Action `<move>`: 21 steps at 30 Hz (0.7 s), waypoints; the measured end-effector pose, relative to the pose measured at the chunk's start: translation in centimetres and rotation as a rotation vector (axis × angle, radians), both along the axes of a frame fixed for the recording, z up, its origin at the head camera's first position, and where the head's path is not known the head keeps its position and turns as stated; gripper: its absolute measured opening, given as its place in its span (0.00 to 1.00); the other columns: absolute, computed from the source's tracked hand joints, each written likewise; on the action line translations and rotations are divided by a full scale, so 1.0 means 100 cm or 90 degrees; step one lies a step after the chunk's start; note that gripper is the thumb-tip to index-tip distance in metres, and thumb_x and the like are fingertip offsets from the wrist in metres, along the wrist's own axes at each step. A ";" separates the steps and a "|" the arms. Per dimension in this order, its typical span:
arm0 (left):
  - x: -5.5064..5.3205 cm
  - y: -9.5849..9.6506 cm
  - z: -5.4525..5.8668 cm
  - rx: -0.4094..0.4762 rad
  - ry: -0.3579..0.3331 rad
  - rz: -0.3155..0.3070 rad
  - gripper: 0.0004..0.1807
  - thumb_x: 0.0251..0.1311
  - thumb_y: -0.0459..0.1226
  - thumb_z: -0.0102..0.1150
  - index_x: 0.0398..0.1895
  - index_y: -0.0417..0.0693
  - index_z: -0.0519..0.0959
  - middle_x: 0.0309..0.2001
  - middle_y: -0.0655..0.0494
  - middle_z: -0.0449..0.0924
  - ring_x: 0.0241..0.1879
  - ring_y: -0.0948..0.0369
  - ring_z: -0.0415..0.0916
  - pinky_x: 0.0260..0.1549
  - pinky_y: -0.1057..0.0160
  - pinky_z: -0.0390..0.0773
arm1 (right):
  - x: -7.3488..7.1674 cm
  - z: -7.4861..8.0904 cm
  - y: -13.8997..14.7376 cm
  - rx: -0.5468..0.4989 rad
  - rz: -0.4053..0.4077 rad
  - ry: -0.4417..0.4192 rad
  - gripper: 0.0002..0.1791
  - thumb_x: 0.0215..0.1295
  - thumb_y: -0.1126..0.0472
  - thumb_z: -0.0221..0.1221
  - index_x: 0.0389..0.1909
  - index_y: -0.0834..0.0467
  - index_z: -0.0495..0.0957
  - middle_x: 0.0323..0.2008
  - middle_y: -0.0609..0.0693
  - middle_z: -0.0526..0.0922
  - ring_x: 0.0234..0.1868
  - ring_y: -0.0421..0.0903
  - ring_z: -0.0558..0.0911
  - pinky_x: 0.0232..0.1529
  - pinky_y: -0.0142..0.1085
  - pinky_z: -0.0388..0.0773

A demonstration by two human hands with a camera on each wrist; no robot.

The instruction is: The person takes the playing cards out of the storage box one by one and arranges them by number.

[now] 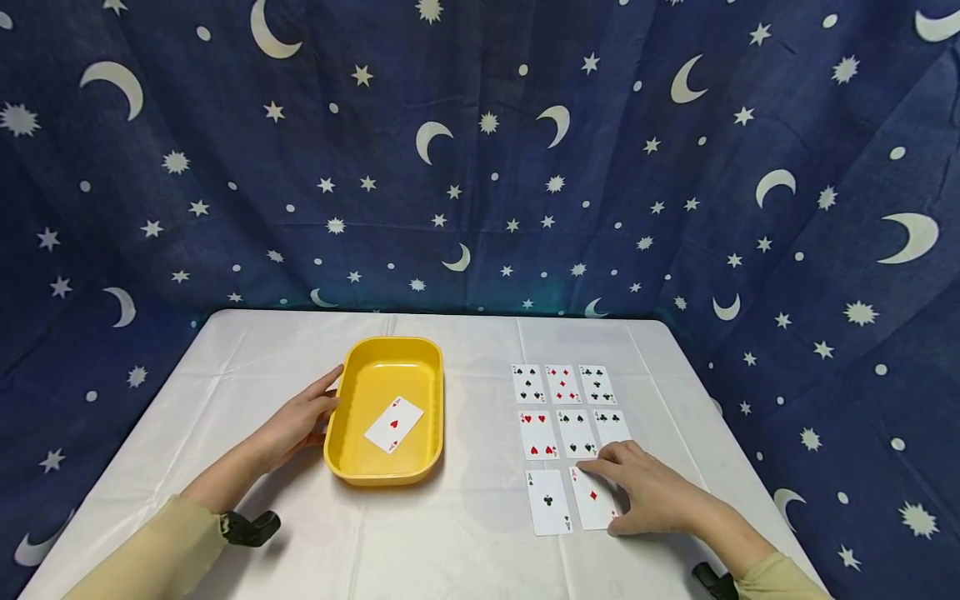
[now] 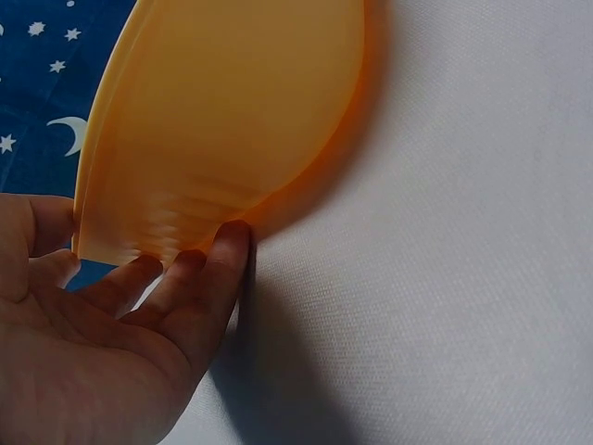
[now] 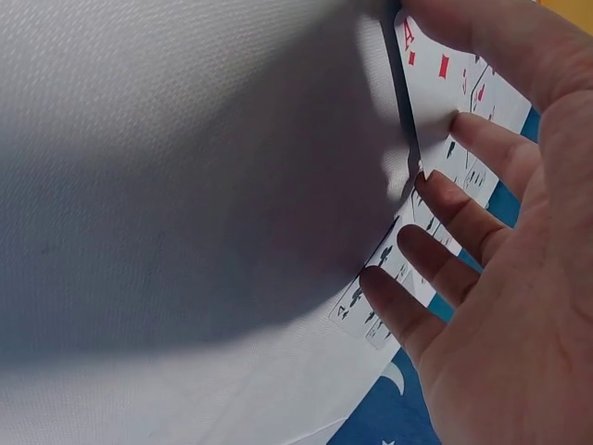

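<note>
On the right side of the table, my right hand [image 1: 660,492] pinches the ace of diamonds [image 1: 592,497] between the thumb at its near end and fingertips at its far end. In the right wrist view a dark shadow runs along that card's edge. Just left of it lies the ace of clubs [image 1: 550,502]. My left hand [image 1: 296,425] rests against the left side of a yellow tray [image 1: 386,479], its fingers extended along the outer wall in the left wrist view. Inside the tray an ace of hearts [image 1: 393,424] lies face up.
Two rows of face-up cards lie beyond the aces, among them a hearts card [image 1: 538,435], a spades card [image 1: 577,432] and a diamonds card [image 1: 562,383]. The table [image 1: 450,550] wears a white cloth. A blue star-and-moon curtain [image 1: 480,150] hangs behind it.
</note>
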State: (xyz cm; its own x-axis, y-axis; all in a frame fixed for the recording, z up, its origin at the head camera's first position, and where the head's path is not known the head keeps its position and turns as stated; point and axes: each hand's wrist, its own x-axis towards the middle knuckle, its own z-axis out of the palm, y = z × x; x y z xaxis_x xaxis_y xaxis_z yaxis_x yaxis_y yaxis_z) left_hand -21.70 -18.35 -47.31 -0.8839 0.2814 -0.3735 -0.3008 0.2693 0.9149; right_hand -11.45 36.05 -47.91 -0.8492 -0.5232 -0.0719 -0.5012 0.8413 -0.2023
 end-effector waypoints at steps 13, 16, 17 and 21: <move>0.001 0.001 0.002 -0.004 -0.004 0.000 0.37 0.79 0.43 0.41 0.84 0.68 0.39 0.80 0.37 0.47 0.70 0.41 0.64 0.55 0.49 0.80 | 0.002 0.004 -0.001 -0.012 -0.003 -0.002 0.49 0.35 0.50 0.77 0.68 0.43 0.76 0.52 0.37 0.69 0.54 0.41 0.68 0.54 0.44 0.73; 0.001 0.001 0.002 -0.006 -0.003 -0.004 0.37 0.79 0.44 0.41 0.84 0.68 0.39 0.80 0.37 0.47 0.70 0.41 0.64 0.55 0.50 0.80 | 0.003 0.005 -0.002 -0.013 -0.010 -0.013 0.50 0.35 0.49 0.78 0.69 0.43 0.76 0.52 0.37 0.70 0.55 0.41 0.68 0.54 0.43 0.73; 0.001 0.001 0.002 -0.008 -0.002 -0.005 0.37 0.79 0.44 0.41 0.84 0.68 0.39 0.80 0.37 0.47 0.70 0.41 0.64 0.55 0.50 0.80 | 0.003 0.006 -0.001 -0.012 -0.013 -0.016 0.50 0.35 0.48 0.78 0.69 0.43 0.75 0.53 0.37 0.70 0.55 0.41 0.68 0.54 0.43 0.73; 0.001 0.000 0.001 -0.007 0.001 -0.008 0.37 0.79 0.43 0.41 0.84 0.69 0.39 0.80 0.37 0.46 0.71 0.41 0.64 0.56 0.49 0.79 | 0.002 0.013 -0.001 -0.015 -0.034 -0.025 0.50 0.36 0.48 0.78 0.70 0.44 0.75 0.54 0.37 0.71 0.57 0.42 0.68 0.55 0.44 0.74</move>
State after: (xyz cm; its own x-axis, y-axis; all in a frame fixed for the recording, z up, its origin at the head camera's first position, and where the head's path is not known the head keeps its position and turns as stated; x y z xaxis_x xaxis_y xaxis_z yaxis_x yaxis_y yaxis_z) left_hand -21.62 -18.36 -47.17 -0.8807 0.2890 -0.3753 -0.2960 0.2830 0.9123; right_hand -11.24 35.99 -46.62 -0.8725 -0.4795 -0.0935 -0.4475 0.8612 -0.2409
